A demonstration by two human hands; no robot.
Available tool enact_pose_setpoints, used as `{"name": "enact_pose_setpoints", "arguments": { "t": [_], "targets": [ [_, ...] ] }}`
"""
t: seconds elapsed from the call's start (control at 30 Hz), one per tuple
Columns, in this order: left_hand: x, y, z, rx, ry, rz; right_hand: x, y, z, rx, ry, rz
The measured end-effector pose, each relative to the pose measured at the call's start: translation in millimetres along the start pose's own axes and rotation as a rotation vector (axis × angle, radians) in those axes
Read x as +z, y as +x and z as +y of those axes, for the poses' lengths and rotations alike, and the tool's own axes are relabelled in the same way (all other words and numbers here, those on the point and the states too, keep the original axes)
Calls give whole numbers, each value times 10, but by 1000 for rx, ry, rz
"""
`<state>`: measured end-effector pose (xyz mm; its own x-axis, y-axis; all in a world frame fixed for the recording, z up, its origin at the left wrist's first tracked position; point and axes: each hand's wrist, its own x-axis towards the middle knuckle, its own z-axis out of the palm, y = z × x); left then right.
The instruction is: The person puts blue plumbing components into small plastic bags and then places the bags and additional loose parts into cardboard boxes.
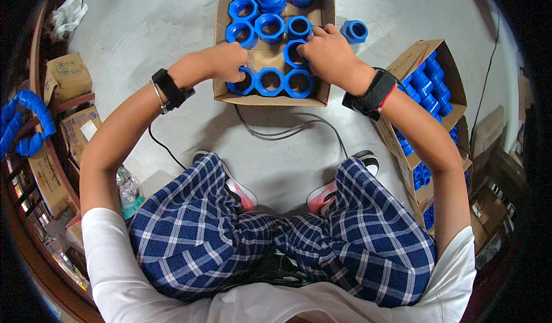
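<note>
An open cardboard box (271,101) stands on the floor before me, with blue threaded pipe fittings with hexagonal or octagonal rims inside. My left hand (233,62) reaches over the box's left wall, its fingers at the rim of the near-left blue fitting (242,83). My right hand (325,53) is over the right wall, fingers curled on the rim of a blue fitting (296,54) near that wall. Two more fittings, one in the near row's middle (270,82) and one in its right corner (298,83), stand upright. One blue fitting (354,31) lies outside, right of the box.
Stacked cardboard boxes (455,88) holding more blue fittings stand at the right. Black cables (280,135) cross the floor below the box. Closed cartons (69,78), a blue spiral-wrapped bundle (32,120) and a plastic bag (128,189) are on the left. My feet are on the floor.
</note>
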<state>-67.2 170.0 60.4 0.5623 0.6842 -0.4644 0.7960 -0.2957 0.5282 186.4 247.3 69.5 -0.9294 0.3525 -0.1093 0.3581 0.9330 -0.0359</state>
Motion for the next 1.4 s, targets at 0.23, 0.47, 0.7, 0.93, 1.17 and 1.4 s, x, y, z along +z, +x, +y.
{"name": "enact_pose_setpoints", "arguments": {
  "t": [0.23,0.47,0.7,0.93,1.17,1.4],
  "targets": [
    [-317,32,63,-128,-18,-5,1,3,38,-8,48,-90],
    [-296,-19,-57,-118,442,460,-86,146,-40,-4,196,-27],
    [-201,50,0,-144,593,523,145,451,-144,-58,66,247],
    [-145,43,15,-139,608,555,170,534,-110,22,108,133],
    [-220,12,15,-45,632,537,207,585,-53,-48,126,180],
    [-299,-24,14,-38,582,370,228,535,-75,-46,193,156]
  ]
}}
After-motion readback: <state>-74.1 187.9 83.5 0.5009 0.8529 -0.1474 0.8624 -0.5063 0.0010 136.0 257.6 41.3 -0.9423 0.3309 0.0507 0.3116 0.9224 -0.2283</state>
